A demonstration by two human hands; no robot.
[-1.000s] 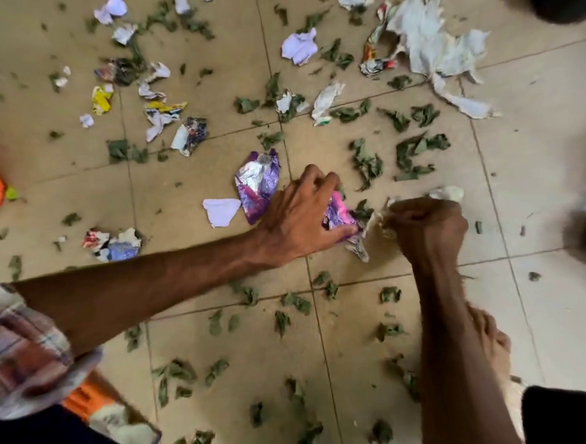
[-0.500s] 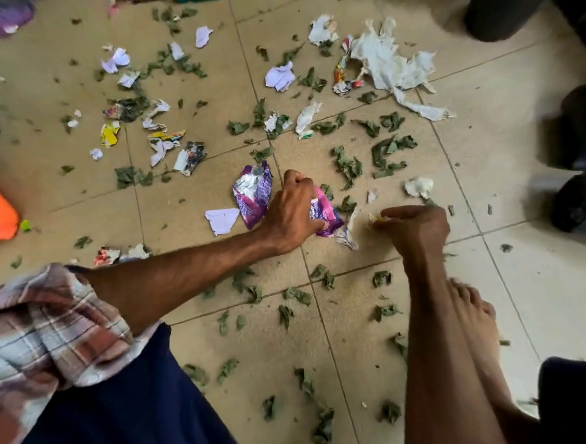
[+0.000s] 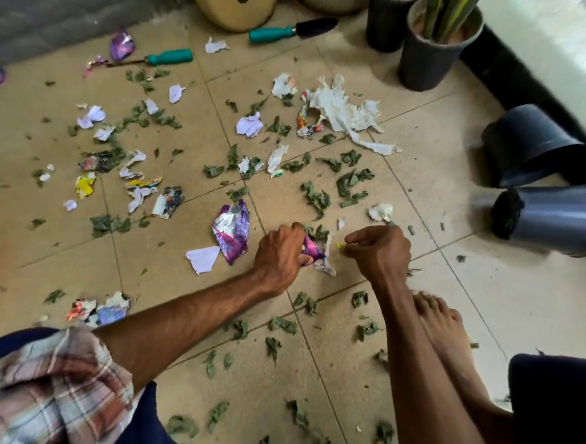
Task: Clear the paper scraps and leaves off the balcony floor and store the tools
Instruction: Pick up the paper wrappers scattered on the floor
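My left hand [image 3: 280,257] grips a crumpled pink-purple wrapper [image 3: 312,251] low over the tiled floor [image 3: 495,295]. Beside it my right hand [image 3: 379,251] is a closed fist holding gathered scraps, with a small yellow bit [image 3: 340,245] at the fingertips. A purple foil wrapper [image 3: 232,230] and a white paper piece [image 3: 203,259] lie just left of my left hand. A big torn white paper [image 3: 343,114] lies farther off. Green leaves [image 3: 314,198] and scraps are scattered all round. Two teal-handled garden tools [image 3: 170,57] [image 3: 271,34] lie near the back.
Two dark pots with plants [image 3: 432,59] stand at the back right. Two empty dark pots [image 3: 527,145] [image 3: 559,219] lie tipped on the right. Beige planters [image 3: 237,5] are at the back. My bare foot [image 3: 442,329] rests below my right hand.
The view has tilted up, bringing pots and tools into sight. My left hand has closed round the pink-purple wrapper; the right fist stays near the same spot.
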